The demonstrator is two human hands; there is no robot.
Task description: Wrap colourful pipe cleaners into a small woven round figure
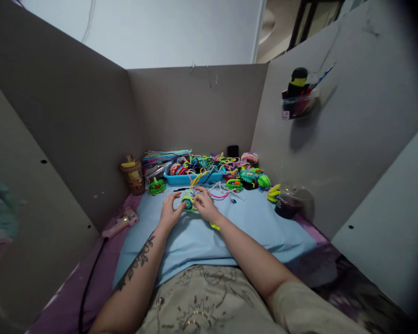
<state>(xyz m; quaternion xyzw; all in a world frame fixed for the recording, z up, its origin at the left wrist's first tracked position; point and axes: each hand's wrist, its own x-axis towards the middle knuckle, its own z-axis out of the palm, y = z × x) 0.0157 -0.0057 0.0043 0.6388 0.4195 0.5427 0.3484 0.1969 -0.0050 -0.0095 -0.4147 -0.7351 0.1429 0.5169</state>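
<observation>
Both my hands meet over a light blue cloth [251, 227]. My left hand [171, 211] and my right hand [205, 204] pinch a small green and blue pipe-cleaner piece [188, 202] between them, fingers curled round it. A yellow pipe cleaner [195, 181] rises from the piece toward a blue tray [181, 179] full of coloured pipe cleaners just beyond my fingers. A neon yellow-green bit [214, 226] shows under my right wrist.
Finished pipe-cleaner figures [251, 176] lie behind the tray. A pink glue gun [121, 222] with a black cord sits left, a yellow-lidded jar [134, 174] further back, a dark cup with a domed lid [289, 202] right. Grey cardboard walls [73, 130] enclose three sides.
</observation>
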